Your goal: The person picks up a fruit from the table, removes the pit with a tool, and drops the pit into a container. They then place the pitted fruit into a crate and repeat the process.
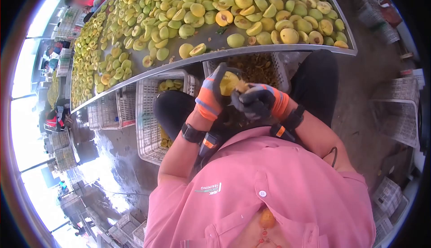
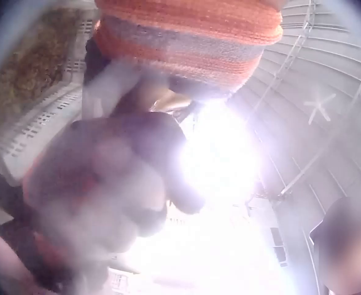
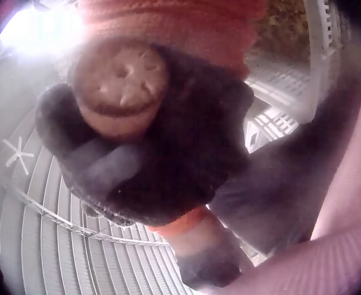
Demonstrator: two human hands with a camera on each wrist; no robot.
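One yellow-green fruit (image 1: 229, 83): in left hand (image 1: 210, 94), near the worktop's (image 1: 213, 41) edge.
Left hand: gloved, fingers curled round fruit.
Right hand (image 1: 259, 101): gloved, gripping brown round-ended object (image 3: 120, 86), just beside fruit.
Worktop: heaped halved fruit (image 1: 224, 18).
White crate (image 1: 281, 74): brown scraps (image 1: 255, 66).

way up-frame from left hand (image 1: 211, 90) and right hand (image 1: 255, 100) is crossed by table edge (image 1: 292, 48), upper centre; sides are hemmed in by left knee (image 1: 173, 109) and right knee (image 1: 318, 79); room is left between knees, over crate (image 1: 282, 74), centre
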